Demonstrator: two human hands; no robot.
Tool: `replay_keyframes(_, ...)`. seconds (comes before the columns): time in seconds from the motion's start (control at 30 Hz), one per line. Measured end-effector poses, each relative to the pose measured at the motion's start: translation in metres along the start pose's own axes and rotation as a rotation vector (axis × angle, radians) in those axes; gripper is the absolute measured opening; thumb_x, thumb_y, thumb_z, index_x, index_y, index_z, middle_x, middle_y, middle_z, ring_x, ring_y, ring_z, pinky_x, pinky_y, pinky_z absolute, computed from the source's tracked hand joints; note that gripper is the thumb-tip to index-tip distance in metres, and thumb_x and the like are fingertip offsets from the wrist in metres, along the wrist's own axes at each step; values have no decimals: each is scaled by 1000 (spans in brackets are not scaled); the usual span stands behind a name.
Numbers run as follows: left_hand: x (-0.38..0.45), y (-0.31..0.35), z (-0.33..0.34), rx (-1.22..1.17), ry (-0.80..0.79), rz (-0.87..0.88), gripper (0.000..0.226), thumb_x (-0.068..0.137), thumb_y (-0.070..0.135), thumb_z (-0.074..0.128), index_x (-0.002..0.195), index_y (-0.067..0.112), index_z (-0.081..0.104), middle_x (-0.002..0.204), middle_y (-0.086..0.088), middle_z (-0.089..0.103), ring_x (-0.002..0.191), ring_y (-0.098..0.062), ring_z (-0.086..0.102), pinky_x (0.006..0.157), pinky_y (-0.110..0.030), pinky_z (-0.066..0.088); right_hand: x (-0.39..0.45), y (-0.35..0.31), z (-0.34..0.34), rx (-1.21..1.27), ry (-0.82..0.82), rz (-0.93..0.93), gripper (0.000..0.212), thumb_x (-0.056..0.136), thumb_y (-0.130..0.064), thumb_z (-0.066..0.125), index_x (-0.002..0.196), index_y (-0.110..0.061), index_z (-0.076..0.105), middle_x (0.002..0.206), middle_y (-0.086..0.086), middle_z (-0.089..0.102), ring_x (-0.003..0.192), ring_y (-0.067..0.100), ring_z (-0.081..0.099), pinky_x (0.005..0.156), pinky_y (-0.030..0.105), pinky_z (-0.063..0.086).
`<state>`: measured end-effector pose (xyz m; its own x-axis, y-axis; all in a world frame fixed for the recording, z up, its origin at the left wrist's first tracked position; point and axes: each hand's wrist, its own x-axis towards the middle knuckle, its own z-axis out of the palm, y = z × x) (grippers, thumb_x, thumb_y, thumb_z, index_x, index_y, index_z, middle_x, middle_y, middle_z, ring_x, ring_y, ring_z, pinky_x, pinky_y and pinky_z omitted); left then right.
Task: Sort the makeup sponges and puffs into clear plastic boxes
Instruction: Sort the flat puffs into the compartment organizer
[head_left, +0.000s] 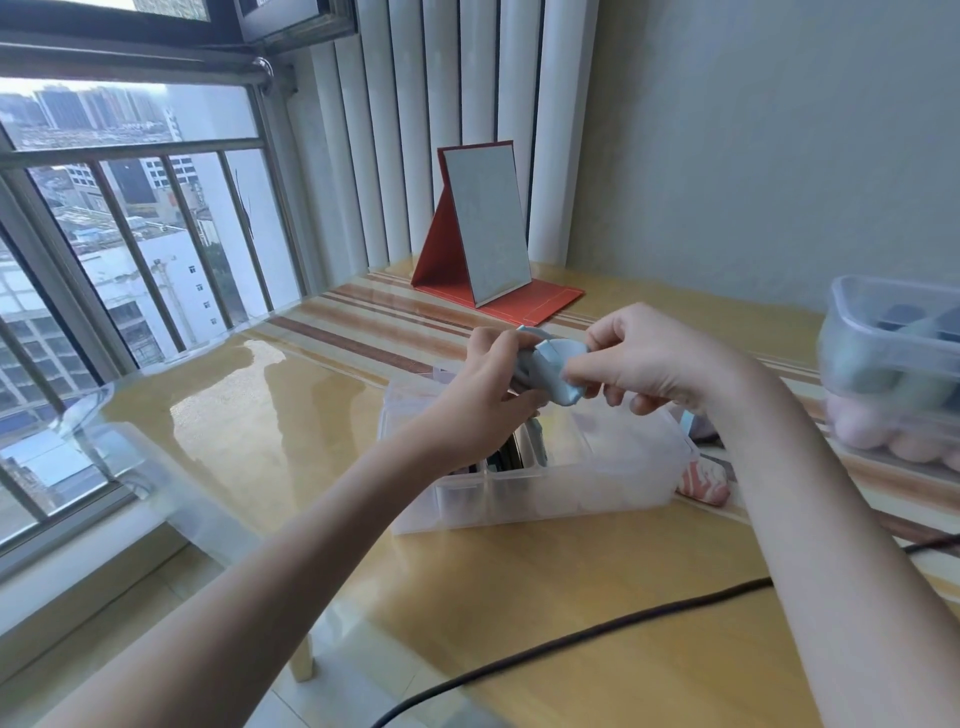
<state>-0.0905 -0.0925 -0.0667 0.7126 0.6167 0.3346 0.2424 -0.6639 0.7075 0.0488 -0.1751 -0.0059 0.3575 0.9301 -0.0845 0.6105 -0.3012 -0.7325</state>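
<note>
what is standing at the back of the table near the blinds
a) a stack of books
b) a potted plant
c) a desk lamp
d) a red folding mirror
d: a red folding mirror stands upright on the table in front of the blinds, beyond the two hands.

We saw daylight enter from the window at the left of the frame, bright but soft. It laid a broad pale glare on the glossy table at centre left, where the window bars showed as dim reflections. Shadows were faint and diffuse. The wide lens bowed the railing and frame edges toward the left border. The clear box at the right edge looked smeared with blur; the whole frame was slightly soft.
</note>
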Motion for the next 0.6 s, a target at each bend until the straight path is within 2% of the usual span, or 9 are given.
replay_keyframes(0.13,1,1,-1,-58,5,-16,37,93,4,53,129,9,42,123,-1,30,86,-3,56,74,-6,49,-3,-5,1,-19,-6,-52,36,79,-11,63,48,-16,46,49,-1,49,51,15,46,41,19,32)
replay_keyframes(0.23,2,0,-1,-70,17,-43,36,94,4,52,128,10,42,122,0,31,84,-1,55,73,-6,49,-8,-10,4,-109,-68,-25,30,79,-12,64,53,-13,49,55,4,54,54,17,49,42,19,36)
replay_keyframes(0.33,2,-3,0,-36,50,-49,36,94,3,49,128,12,42,124,0,31,100,-8,48,81,-3,44,-9,-13,15,-197,-170,29,23,79,-13,63,59,-11,53,67,13,61,58,22,49,43,19,37)
replay_keyframes(0.43,2,-4,0,-20,57,-61,37,94,4,48,129,14,42,128,-1,33,110,-10,41,92,-12,38,-5,-14,27,-239,-227,48,18,79,-13,62,62,-9,56,72,14,66,57,23,51,42,17,37)
replay_keyframes(0.53,2,-4,0,-30,52,-59,37,95,4,47,130,14,42,129,-1,33,111,-10,41,94,-14,37,-5,-14,25,-271,-256,34,19,85,-15,61,67,-9,57,45,-2,59,45,14,49,38,15,36)
replay_keyframes(0.6,1,-4,0,-33,59,-49,37,94,4,47,130,14,42,127,0,32,111,-10,41,92,-12,37,-6,-13,20,-268,-310,28,20,91,-20,59,74,-11,56,40,-10,56,38,10,45,37,14,35)
